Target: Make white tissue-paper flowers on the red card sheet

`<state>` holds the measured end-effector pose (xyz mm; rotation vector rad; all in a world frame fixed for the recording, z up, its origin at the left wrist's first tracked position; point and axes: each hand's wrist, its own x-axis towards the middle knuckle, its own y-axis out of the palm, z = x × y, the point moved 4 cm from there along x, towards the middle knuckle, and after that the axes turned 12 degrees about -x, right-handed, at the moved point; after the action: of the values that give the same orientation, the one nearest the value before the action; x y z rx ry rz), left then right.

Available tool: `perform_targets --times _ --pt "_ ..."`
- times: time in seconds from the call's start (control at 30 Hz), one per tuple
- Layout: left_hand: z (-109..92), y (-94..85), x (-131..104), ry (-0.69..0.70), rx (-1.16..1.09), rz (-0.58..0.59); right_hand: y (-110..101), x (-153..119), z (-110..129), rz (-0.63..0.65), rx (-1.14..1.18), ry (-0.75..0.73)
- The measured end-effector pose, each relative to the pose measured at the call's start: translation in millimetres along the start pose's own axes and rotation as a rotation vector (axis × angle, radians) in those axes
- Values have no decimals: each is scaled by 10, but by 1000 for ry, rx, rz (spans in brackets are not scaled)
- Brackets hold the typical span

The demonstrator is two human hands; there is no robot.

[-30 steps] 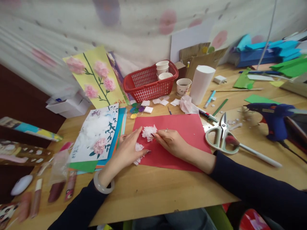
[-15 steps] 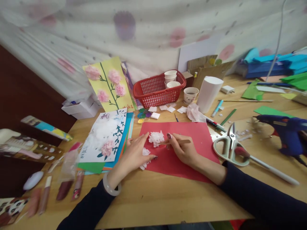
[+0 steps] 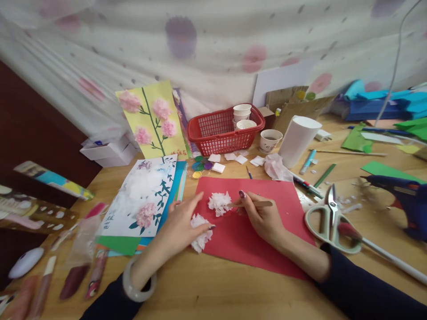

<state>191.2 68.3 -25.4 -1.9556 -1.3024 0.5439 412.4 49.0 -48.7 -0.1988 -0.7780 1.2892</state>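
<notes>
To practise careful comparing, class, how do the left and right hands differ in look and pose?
The left hand is spread open; the right hand grips a thin wooden stick. The left hand has a pale bangle at its wrist; the right hand's wrist shows none. Both emerge from dark sleeves.

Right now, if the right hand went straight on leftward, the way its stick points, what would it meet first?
Likely the upper white paper cluster on the red sheet: the right hand holds a thin wooden stick aimed at its right edge, tip touching or very close; depth is unclear.
</notes>
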Motion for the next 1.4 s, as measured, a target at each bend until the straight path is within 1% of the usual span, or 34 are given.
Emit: perform_targets --times 0.07,0.13,0.2,0.27,0.33,0.43,0.5,0.57,0.63,0.67,0.8,0.93,1.03,1.1,1.17,1.3,1.37,1.4 --pt "54 -268 -25 -22 -47 -121 -7 -1 -16 -4 -2 9" --pt "139 -577 -64 -82 -72 -251 -12 -1 -20 -3 10 17" --pt "233 -877 -121 -143 -34 -392 -20 -1 -10 -2 30 22" --pt "321 -1118 -187 -189 28 -509 -41 -5 10 -19 53 16" --pt "393 -1287 -250 -228 55 -589 -65 -14 22 -49 66 11" --pt "469 -1444 -326 -317 64 -670 -79 -32 5 -74 78 24" --pt "513 -1492 -342 -392 136 -657 -70 -36 -11 -67 70 22" --pt "577 -1488 -314 -423 214 -569 -60 -31 -18 -58 50 12" --pt "659 -1446 -253 -384 252 -479 -61 -19 -18 -61 24 9" --pt "702 -1420 -217 -352 259 -457 -64 -11 -16 -64 10 11" --pt "822 -1289 -61 -253 328 -441 -85 13 4 -80 -38 12" --pt "797 -1123 44 -198 548 -371 -88 21 22 -63 -42 -3" --pt "778 -1087 22 -229 606 -379 -87 17 22 -64 -38 2" --pt "777 -1127 -27 -236 568 -429 -83 14 23 -65 -27 8" --pt "794 -1206 -85 -239 467 -492 -76 14 26 -58 -9 16" --pt "852 -1349 -196 -307 112 -572 -69 26 42 -37 -4 25" --pt "798 -1347 -238 -315 -72 -585 -73 30 47 -39 -6 28" --pt "732 -1317 -252 -313 -144 -579 -75 31 45 -42 -5 36"
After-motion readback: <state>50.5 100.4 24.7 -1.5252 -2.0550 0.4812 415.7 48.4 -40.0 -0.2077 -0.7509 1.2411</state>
